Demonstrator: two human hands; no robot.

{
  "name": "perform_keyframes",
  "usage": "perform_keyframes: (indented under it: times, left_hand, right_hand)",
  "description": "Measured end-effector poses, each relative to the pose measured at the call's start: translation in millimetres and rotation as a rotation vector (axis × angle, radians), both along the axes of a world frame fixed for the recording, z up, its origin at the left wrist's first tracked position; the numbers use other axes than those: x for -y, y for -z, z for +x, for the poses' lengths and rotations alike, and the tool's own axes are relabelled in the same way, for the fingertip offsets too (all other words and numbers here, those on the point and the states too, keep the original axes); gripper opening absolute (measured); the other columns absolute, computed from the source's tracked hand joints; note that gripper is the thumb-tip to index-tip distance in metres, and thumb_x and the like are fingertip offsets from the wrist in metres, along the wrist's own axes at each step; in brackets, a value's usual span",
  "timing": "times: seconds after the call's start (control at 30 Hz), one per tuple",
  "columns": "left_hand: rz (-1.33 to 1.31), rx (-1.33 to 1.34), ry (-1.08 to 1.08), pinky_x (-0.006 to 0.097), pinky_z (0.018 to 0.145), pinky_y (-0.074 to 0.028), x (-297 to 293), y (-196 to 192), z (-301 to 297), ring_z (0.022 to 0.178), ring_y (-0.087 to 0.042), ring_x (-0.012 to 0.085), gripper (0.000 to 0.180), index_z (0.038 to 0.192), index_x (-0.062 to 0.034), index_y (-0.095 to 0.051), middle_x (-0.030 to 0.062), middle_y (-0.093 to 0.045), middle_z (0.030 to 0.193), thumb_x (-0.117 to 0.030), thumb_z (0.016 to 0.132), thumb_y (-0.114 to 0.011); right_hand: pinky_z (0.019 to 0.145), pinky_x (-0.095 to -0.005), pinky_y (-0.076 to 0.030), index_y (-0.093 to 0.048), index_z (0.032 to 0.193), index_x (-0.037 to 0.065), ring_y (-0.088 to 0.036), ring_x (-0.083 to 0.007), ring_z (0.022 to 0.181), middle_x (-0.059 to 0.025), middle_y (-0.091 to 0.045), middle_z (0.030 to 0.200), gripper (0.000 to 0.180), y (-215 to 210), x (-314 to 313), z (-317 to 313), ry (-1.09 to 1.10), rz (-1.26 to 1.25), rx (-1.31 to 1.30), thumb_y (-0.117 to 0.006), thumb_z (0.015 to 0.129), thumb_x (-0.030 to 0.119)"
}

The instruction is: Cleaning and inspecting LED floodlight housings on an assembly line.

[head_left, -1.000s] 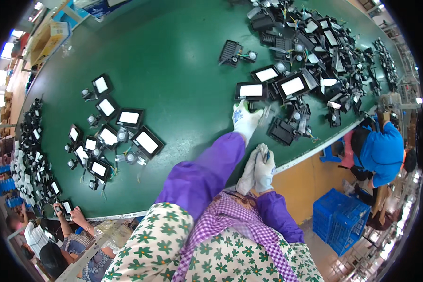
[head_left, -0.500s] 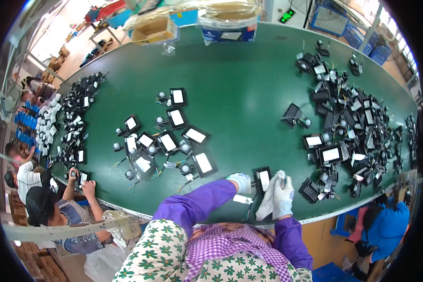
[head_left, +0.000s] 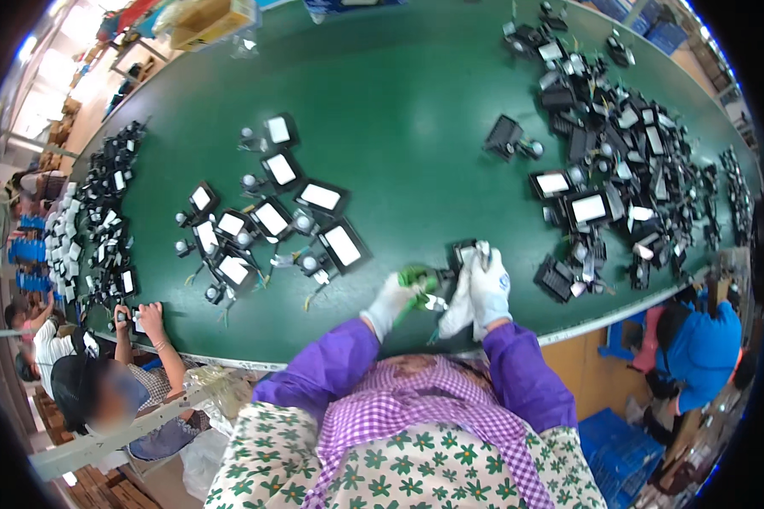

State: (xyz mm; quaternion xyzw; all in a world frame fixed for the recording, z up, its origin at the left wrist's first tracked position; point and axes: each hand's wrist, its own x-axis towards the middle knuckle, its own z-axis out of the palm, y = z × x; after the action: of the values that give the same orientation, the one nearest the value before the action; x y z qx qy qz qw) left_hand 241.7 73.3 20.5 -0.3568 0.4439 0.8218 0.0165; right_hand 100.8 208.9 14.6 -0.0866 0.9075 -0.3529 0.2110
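My left hand, in a white work glove, has its fingers closed around a green object. That object is blurred, so its kind is unclear. Just beside it is a small white tag. My right hand, also gloved, grips a white cloth that hangs toward my left hand. Under and behind the cloth lies a small black floodlight, partly hidden by the right hand. Thin wires show below, between the hands.
Several black floodlights with white labels lie left of centre on the green table. A large heap of them covers the right side. Another row runs along the left edge, where a co-worker sits.
My left hand has drawn back leftward from beside the floodlight and now holds the green object. My right hand has kept hold of the cloth. The whole view has tilted lower.
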Motion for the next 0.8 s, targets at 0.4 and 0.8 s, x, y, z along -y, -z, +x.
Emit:
perform_keyframes:
  times: [0.4,0.8]
  left_hand:
    - [-1.105,0.442,0.723,0.04,0.089,-0.052,3.1,13.6,-56.2,0.1,-0.067,0.032,0.081,0.131,-0.0001,-0.051,0.0182,-0.067,0.115,-0.045,0.071,-0.082]
    - [-0.299,-0.265,0.341,0.029,0.086,-0.052,-1.9,90.3,-24.1,0.106,-0.054,0.0147,0.102,0.152,-0.0054,-0.025,0.0066,-0.053,0.128,0.001,0.067,-0.081]
  right_hand:
    - [0.08,-0.0474,-0.05,-0.05,0.108,0.01,-0.065,-0.0384,0.093,-0.0182,-0.067,0.099,0.031,14.1,-3.7,-0.6,-0.23,0.277,-0.044,-0.058,0.09,0.034]
    - [0.082,-0.0465,-0.052,-0.051,0.114,0.01,-0.064,-0.0339,0.095,-0.0144,-0.064,0.106,0.039,4.4,-16.1,17.7,-0.477,0.354,-0.244,-0.061,0.086,0.034]
